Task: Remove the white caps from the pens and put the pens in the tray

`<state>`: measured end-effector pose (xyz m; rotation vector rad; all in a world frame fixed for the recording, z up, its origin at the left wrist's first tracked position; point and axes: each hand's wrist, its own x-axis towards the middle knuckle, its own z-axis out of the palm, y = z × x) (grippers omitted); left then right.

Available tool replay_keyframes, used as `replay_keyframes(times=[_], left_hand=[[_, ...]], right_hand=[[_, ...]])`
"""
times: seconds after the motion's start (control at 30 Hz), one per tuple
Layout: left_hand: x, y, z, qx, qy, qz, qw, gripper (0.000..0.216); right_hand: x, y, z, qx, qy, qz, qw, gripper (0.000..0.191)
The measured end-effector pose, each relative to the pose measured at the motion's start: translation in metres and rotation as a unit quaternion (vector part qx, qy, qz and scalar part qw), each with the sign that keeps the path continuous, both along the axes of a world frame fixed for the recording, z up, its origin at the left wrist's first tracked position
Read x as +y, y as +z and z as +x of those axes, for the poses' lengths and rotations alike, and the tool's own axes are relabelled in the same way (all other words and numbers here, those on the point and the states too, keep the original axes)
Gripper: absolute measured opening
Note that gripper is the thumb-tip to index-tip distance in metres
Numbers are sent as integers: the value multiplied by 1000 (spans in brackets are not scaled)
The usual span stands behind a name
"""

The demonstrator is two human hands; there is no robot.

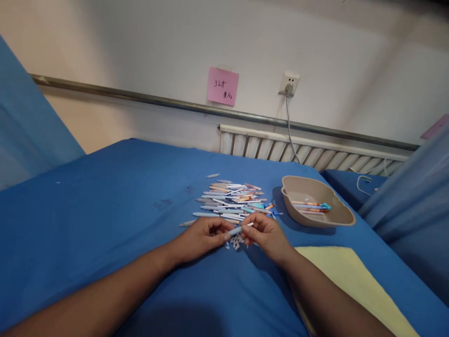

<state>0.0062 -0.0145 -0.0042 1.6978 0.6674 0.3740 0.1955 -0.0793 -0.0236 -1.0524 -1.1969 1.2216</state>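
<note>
A pale blue pen point(234, 231) is held level between my two hands, above the blue cloth. My left hand point(205, 235) pinches its left end between thumb and fingers. At the other end my right hand point(268, 235) is closed, with a thin white tip point(250, 224) poking out past the fingers; whether it is a refill, I cannot tell. Just below the pen lie several small white pieces point(236, 242), partly hidden by my fingers. Behind my hands spreads a pile of pens and thin white sticks point(228, 201), in pale blue, grey, orange and white.
To the right stands a beige plastic basin point(345, 216), with several coloured pens point(310, 206) inside. A yellow sheet point(336, 262) lies under my right forearm. The blue cloth point(105, 210) covers the table. Beyond are a radiator point(263, 147) and a wall socket with a cord point(289, 84).
</note>
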Motion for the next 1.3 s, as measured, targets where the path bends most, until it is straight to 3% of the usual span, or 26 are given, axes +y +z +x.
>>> replay_keyframes(times=[0.2,0.3,0.4,0.57,0.63,0.7,0.9,1.1,1.3], left_hand=[[-4,1,0,31,-13,56,998,21],[-5,3,-1,50,-6,88,995,19],[-1,7,-5,94,23,168,981,16],[28,16,0,207,115,330,914,14],[47,20,10,262,92,397,875,18],[66,23,25,340,34,466,816,20],[100,27,65,399,-38,491,773,15],[101,35,82,447,-88,495,740,18],[96,34,85,457,-93,508,724,18]], right_hand=[[1,3,2,16,-40,-24,999,30],[3,0,7,32,-104,-2,994,29],[9,-4,16,83,-186,31,978,29],[20,-7,31,169,-272,39,947,30],[22,-7,34,181,-274,32,944,31],[24,-8,36,183,-271,32,944,31],[27,-12,36,172,-266,38,948,33],[28,-12,35,152,-266,33,951,35],[27,-8,34,140,-258,28,956,34]])
